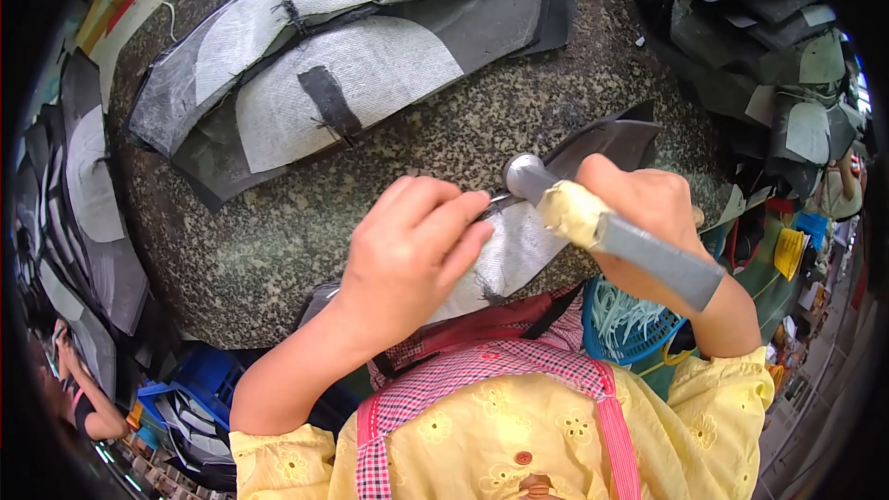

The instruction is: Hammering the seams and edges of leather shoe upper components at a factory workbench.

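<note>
My right hand [644, 208] grips a hammer whose metal head [528, 178] is at the edge of a curved dark grey piece with white fabric backing [523, 255]. Yellow wrapping [569, 213] covers the hammer's neck, and its handle [662, 259] is flat and grey. With its fingers bent, my left hand [407, 245] pinches that piece's upper edge just left of the hammer head. Part of the piece lies hidden beneath both hands. Whether the head touches it, I cannot tell.
Beyond my hands, similar pieces [370, 74] overlap on the speckled stone slab [426, 153]. More are piled at the left [97, 194] and far right [759, 46]. A blue basket [639, 347] with pale strips stands below the right forearm. Another person's arm [88, 389] shows at lower left.
</note>
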{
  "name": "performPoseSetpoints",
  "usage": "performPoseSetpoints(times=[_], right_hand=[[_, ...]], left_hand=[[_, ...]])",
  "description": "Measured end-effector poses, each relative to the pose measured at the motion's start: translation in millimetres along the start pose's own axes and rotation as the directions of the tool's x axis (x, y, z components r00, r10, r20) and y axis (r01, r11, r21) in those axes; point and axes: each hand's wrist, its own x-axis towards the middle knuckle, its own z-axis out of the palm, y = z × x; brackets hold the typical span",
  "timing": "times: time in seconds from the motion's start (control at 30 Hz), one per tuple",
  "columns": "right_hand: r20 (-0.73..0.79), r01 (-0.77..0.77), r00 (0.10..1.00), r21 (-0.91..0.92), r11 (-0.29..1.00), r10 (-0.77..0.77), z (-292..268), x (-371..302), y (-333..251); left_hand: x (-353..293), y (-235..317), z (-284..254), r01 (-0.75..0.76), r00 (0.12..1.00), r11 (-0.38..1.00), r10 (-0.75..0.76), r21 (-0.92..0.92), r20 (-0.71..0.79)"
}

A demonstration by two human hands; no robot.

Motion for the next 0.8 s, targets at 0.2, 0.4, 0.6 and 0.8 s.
performPoseSetpoints(times=[0.2, 0.4, 0.6, 0.8], right_hand=[[-0.124, 0.052, 0.991, 0.0, 0.999, -0.052, -7, 5, -12], [0.035, -0.047, 0.998, 0.011, 0.999, 0.047, 6, -1, -20], [-0.244, -0.008, 0.97, -0.015, 1.0, 0.004, -2, 14, -34], [0.09, 0.027, 0.996, -0.021, 0.999, -0.025, 4, 13, -30]], left_hand=[[-10, 7, 0, -0.065, 0.998, 0.99, 0.065, 0.125, 0.005], [-14, -3, -7, -0.054, 0.998, 0.998, 0.054, 0.017, 0.011], [-30, 9, -10, -0.051, 0.999, 0.971, 0.051, 0.233, 0.007], [-41, 1, -17, 0.06, 0.997, 0.977, -0.051, 0.204, -0.049]])
